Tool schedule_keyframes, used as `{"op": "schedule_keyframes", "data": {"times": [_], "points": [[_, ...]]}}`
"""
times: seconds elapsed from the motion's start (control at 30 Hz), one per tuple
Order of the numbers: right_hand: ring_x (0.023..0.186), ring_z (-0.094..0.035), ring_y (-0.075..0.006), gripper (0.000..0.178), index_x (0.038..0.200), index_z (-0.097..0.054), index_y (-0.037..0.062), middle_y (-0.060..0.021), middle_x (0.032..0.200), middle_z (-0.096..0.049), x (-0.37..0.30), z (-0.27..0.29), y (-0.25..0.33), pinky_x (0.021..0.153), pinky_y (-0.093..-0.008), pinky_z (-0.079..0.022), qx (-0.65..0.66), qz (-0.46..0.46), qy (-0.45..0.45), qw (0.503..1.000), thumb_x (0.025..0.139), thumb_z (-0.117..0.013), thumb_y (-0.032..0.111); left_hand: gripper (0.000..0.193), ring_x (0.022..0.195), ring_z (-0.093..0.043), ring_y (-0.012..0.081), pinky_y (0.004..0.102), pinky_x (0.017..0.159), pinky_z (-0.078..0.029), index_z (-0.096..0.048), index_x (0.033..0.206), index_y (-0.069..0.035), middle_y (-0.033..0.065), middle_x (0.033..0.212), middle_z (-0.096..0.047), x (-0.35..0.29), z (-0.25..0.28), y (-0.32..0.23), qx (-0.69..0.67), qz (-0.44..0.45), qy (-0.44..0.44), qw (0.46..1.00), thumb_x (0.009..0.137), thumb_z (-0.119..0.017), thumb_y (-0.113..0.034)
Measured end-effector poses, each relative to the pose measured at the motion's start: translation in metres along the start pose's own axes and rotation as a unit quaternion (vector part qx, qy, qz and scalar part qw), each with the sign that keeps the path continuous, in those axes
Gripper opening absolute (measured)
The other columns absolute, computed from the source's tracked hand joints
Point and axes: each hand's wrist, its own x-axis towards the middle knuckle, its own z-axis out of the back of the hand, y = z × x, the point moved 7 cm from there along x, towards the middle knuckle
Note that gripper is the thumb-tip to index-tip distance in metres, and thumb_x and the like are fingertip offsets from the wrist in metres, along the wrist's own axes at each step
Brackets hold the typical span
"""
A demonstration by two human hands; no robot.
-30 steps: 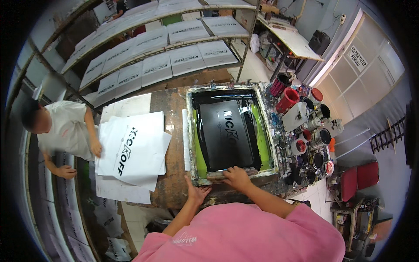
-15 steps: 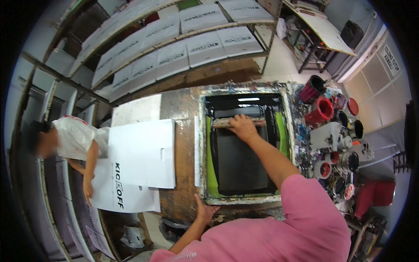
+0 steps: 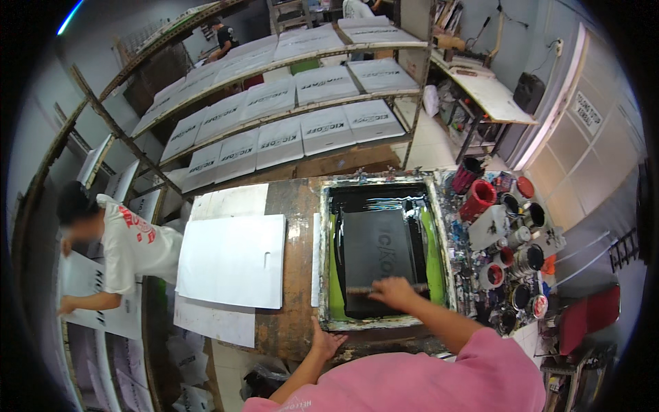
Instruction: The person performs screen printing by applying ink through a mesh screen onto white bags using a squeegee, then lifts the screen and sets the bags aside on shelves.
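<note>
A printing screen in a paint-crusted frame (image 3: 446,275) lies flat on the table, with black ink over its green-edged mesh (image 3: 374,230). Dark letter shapes show through the middle of the mesh. My right hand (image 3: 395,292) is closed around a wooden-backed squeegee (image 3: 357,290), which lies crosswise near the screen's near end. Its blade is hidden. At the frame's near left corner, my left hand (image 3: 326,341) is open with fingers spread, thumb up against the frame. A stack of blank white bags (image 3: 230,261) with handle slots lies left of the screen.
At the left, a co-worker (image 3: 130,237) holds a printed white bag (image 3: 86,295) beside a rack. Shelves of printed bags (image 3: 278,141) stand beyond the table. Ink tubs, including a red one (image 3: 478,200), crowd the right side. A red chair (image 3: 590,312) stands farther right.
My right hand has drawn the squeegee from the screen's far end to its near end, and lettering now shows. The co-worker has carried the printed bag off the table leftward. My view has tilted up.
</note>
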Motion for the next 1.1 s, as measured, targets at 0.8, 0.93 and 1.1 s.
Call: {"op": "schedule_keyframes", "data": {"times": [0.8,0.93,1.1], "points": [[0.088,-0.059,-0.0294,0.035,0.091,-0.066,0.0082,-0.0101,0.084,-0.061,-0.069,0.264,0.132,0.088,-0.0478,-0.038,-0.156,0.028,-0.428,0.890,0.093,-0.065,0.043,0.098,0.157,-0.008,0.0514,0.0674,0.124,-0.006,-0.026,0.167,-0.014,0.0349,0.168,-0.014,-0.041,-0.092,-0.115,0.712,-0.388,-0.097,0.577,0.096,-0.040,-0.081],[0.086,-0.059,-0.0294,0.039,0.091,-0.069,0.0080,-0.0099,0.082,-0.061,-0.062,0.293,0.118,0.084,-0.0477,-0.038,-0.149,0.035,-0.442,0.884,0.094,-0.064,0.046,0.107,0.158,0.013,0.0490,0.0742,0.117,0.015,-0.018,0.169,-0.014,0.0355,0.170,0.002,-0.008,-0.070,-0.072,0.810,-0.306,-0.146,0.478,0.092,-0.032,-0.088],[0.087,-0.062,-0.0300,0.039,0.090,-0.068,0.0066,-0.0108,0.084,-0.064,-0.039,0.327,0.123,0.087,-0.0470,-0.039,-0.131,0.020,-0.433,0.892,0.095,-0.065,0.045,0.119,0.159,0.014,0.0463,0.0724,0.117,0.016,-0.016,0.165,0.002,0.0345,0.170,0.004,0.016,-0.061,-0.053,0.794,-0.323,-0.131,0.498,0.090,-0.039,-0.087]]}}
